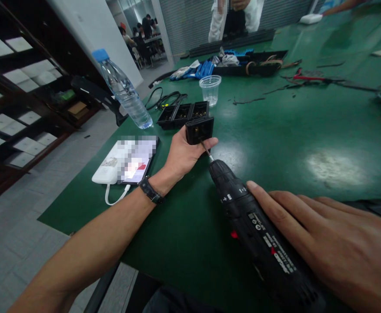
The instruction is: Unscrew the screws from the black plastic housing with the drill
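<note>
My left hand (185, 152) is closed around a small black plastic box (199, 130), tilted so that its hollow side faces me; a small brass-coloured spot shows inside. In my right hand (317, 234) is a black cordless screwdriver (259, 230) with a red switch, my fingers lying along its body. Its thin bit (206, 150) points up and left, with the tip at the box's lower edge; whether it touches a screw I cannot tell. Just behind the box sits a black divided tray (182, 115) with small brass-coloured pieces in its compartments.
A clear plastic cup (210, 89), a water bottle (121, 87) and a black cable (169, 99) stand or lie beyond my left hand. A phone (141, 161) and white power bank (107, 163) lie left. Gloves (193, 70) and a black bin (259, 65) are farther back; people are beyond.
</note>
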Available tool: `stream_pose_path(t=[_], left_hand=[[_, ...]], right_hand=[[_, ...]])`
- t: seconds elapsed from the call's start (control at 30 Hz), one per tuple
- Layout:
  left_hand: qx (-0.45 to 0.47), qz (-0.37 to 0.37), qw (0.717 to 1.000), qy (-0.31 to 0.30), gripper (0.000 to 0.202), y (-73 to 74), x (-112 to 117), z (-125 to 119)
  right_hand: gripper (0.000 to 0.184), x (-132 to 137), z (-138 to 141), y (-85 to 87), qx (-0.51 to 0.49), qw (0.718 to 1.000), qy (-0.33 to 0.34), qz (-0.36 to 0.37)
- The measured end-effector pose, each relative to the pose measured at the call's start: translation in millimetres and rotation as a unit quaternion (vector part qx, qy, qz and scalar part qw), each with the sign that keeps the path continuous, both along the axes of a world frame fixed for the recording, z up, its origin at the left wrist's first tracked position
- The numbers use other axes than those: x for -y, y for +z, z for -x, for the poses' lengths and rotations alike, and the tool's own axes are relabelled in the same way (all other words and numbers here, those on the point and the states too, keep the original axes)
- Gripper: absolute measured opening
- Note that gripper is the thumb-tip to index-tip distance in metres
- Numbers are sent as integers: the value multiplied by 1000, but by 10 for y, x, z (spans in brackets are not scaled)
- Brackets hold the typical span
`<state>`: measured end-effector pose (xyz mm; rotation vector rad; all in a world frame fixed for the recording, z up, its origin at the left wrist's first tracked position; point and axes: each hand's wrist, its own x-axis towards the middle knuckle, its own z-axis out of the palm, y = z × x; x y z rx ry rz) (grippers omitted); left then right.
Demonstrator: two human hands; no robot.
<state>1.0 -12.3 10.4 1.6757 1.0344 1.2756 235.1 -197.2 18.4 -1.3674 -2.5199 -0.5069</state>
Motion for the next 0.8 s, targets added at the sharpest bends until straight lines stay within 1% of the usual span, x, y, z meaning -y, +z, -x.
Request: stream_pose_path(t=[0.07,0.13,0.27,0.43,0.63,0.8], left_hand=[[4,-1,1000,0,51,-1,-4,-3],[9,0,1000,0,52,-4,-7,-7],[24,2,1000,-6,53,-9,-5,-16],[37,2,999,-15,51,14,0,-21],[41,0,999,-19,48,23,-13,-12],[47,-3,999,-27,51,6,-30,-7]], right_hand=[[80,-6,2,16,24,1000,8,8],[80,-16,7,37,37,999,17,-1],[79,-32,25,94,49,998,26,-18],[74,-28,37,151,63,998,30,-10],[75,-27,34,165,78,997,25,10],[78,-26,37,159,80,997,17,4]])
